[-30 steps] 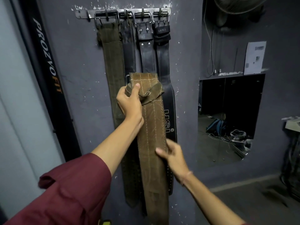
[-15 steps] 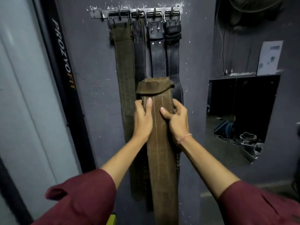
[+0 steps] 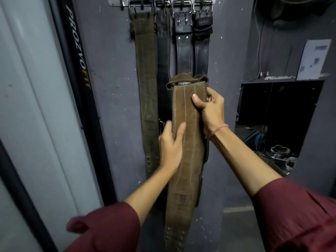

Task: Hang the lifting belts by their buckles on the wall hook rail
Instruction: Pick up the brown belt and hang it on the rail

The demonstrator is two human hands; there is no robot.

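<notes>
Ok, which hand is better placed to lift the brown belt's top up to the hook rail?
Right. The right hand grips the brown belt just under its folded top, nearest the hook rail; the left hand rests lower down.

Matt brown suede belt; glossy black leather belts; shiny metal rail.
</notes>
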